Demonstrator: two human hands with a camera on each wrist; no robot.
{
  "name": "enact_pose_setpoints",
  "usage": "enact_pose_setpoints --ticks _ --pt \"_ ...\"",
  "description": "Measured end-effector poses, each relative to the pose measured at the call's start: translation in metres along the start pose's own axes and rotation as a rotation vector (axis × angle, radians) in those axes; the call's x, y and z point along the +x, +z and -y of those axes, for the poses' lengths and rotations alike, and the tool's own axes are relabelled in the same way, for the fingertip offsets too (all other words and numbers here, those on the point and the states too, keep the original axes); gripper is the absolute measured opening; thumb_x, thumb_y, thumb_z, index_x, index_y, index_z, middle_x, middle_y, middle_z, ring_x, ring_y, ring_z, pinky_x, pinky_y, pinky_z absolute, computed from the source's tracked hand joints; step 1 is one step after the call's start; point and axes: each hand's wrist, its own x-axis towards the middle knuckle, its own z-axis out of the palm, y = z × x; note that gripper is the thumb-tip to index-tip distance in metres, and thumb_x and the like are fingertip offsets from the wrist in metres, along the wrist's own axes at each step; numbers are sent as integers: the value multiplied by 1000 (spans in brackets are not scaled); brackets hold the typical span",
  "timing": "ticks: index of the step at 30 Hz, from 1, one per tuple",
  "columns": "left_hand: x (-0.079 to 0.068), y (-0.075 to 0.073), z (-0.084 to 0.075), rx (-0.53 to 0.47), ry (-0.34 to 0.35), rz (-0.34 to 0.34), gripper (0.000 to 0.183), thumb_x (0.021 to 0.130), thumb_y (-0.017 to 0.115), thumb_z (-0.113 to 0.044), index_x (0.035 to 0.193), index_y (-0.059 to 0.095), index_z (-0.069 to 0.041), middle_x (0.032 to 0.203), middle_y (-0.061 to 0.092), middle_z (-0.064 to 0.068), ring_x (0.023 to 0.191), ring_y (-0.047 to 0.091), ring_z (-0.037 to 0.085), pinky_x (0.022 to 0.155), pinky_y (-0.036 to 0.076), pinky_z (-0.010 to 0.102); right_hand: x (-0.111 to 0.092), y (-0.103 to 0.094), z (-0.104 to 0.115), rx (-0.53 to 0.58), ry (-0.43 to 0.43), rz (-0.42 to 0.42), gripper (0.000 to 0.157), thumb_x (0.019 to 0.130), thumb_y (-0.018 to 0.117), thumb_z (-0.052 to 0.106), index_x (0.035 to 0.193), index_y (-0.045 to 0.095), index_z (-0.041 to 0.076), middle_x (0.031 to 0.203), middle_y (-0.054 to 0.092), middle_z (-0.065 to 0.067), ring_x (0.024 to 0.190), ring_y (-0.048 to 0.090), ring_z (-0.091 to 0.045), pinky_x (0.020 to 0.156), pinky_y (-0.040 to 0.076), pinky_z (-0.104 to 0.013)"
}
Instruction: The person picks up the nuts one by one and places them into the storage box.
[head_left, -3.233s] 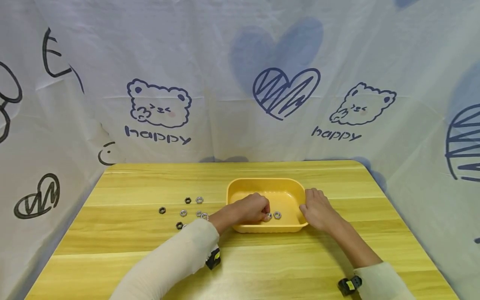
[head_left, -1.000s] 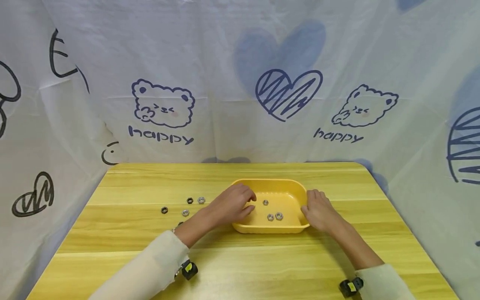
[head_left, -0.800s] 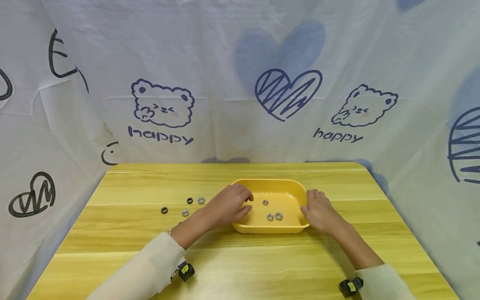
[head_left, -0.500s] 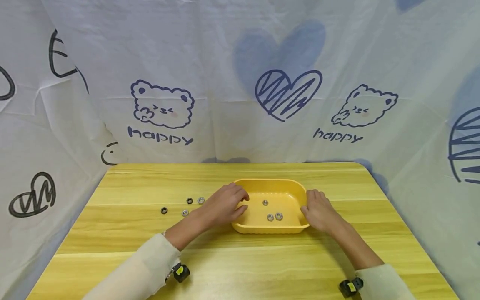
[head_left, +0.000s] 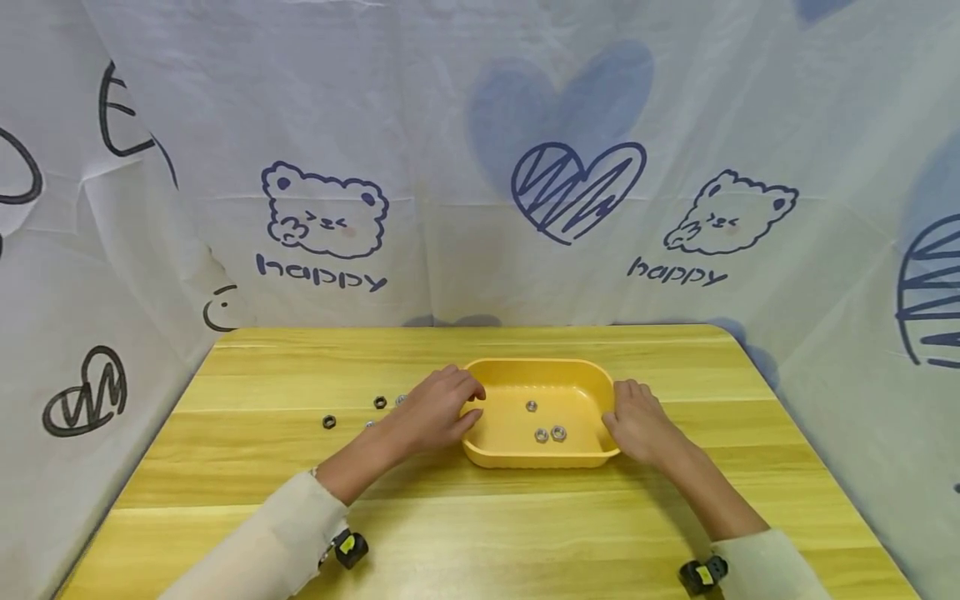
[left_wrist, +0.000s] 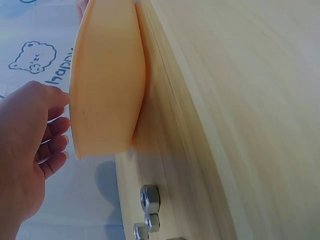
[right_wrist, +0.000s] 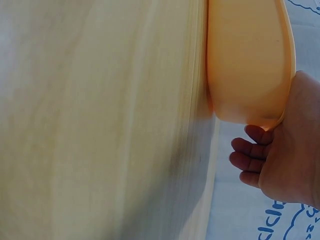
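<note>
Head: right fingers [head_left: 628, 387] grip tray [head_left: 540, 460] (left fingers [head_left: 469, 388] parted).

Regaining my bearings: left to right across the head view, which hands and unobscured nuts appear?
Left black nut → right black nut → left hand → rear silver nut → front-left silver nut → front-right silver nut → right hand

Lit evenly in the head view, glossed palely on the table [head_left: 487, 533] at six o'clock. Hazy in both wrist views: washed out toward two o'clock in the left, darkened by shadow [right_wrist: 170, 200] at six in the right.
</note>
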Motion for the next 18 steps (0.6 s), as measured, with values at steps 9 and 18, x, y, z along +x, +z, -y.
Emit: enact_pose_setpoints --ticks 9,18 --pt "-9 -6 6 32 -12 -22 19 96 73 -22 109 71 -9 103 72 3 92 59 18 86 53 35 0 0 0 5 -2 13 47 103 43 18 134 42 -17 121 51 -28 108 46 -39 91 42 -53" --pt "-21 -8 14 42 -36 -30 21 94 77 -23 108 72 -9 102 72 3 93 62 17 87 56 34 0 0 0 -8 -4 13 46 103 43 19 133 43 -17 119 52 -27 105 46 -37 89 42 -51"
